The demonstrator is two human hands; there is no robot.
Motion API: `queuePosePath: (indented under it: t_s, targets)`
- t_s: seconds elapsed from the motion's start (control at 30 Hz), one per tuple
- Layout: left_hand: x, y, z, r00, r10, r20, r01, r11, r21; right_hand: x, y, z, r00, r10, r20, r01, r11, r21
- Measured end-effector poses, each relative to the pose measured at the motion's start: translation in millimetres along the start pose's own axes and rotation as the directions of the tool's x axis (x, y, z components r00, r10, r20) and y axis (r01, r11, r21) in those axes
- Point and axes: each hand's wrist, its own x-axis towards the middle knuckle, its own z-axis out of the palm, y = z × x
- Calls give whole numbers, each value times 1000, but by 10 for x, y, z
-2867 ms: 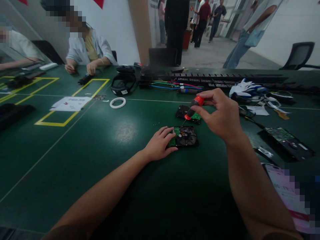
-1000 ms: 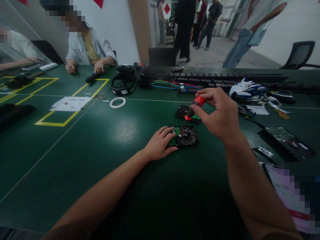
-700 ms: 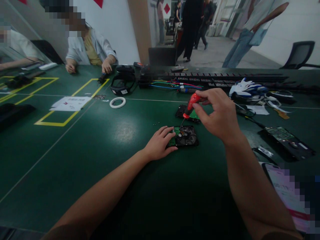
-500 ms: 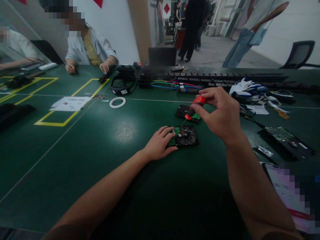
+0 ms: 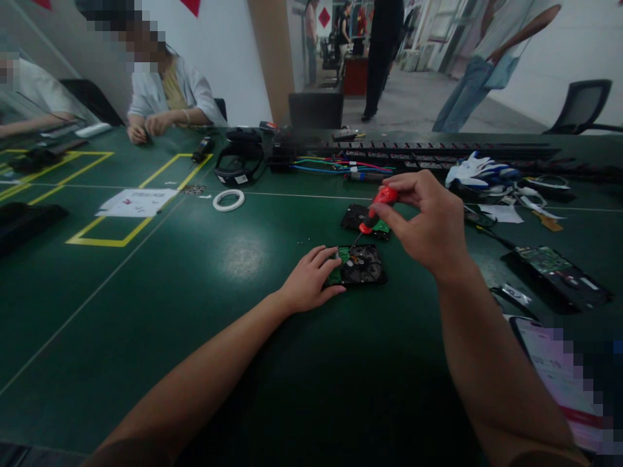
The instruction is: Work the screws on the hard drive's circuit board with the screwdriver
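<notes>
A black hard drive [image 5: 370, 266] with a green circuit board lies flat on the table. My left hand [image 5: 311, 280] grips its left end, fingers over the board and thumb along the near edge. Between the thumb and fingers of my right hand [image 5: 428, 220] is a red and black screwdriver [image 5: 384, 196], tilted, its handle up and to the right. The shaft reaches down to the drive beside the board; the exact contact of its tip is too small to make out. Just behind lies a second hard drive [image 5: 354, 218], partly covered by the screwdriver. A few tiny screws [image 5: 302, 242] lie to the left.
At right lie another bare drive-like unit [image 5: 559, 275], a phone [image 5: 559, 383] and white-blue gloves [image 5: 481, 170]. Cables and dark strips [image 5: 413, 154] run along the back. A white tape ring [image 5: 228, 200] and paper [image 5: 139, 202] lie left. A person [image 5: 178, 97] sits across the table.
My right hand and the screwdriver have barely shifted; the left hand stays on the drive. Across the table, the seated person's hand has moved off a dark object. Someone standing behind has moved.
</notes>
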Motion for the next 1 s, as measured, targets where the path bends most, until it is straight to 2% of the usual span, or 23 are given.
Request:
queuePosePath:
  t_s: [0.23, 0.5, 0.77, 1.0]
  targets:
    - [1, -22, 28, 1000, 1, -5, -1, 1000, -11, 8, -54, -37, 997, -51, 58, 56, 995, -82]
    - [4, -15, 20, 1000, -1, 2, 1, 1000, -2, -11, -2, 6, 1000, 24, 9, -24, 1000, -4]
    - [9, -10, 31, 1000, 0, -12, 0, 1000, -15, -5, -18, -6, 999, -36, 32, 39, 995, -96]
    - [7, 4, 12, 1000, 0, -5, 0, 1000, 5, -8, 22, 9, 1000, 13, -5, -13, 999, -30]
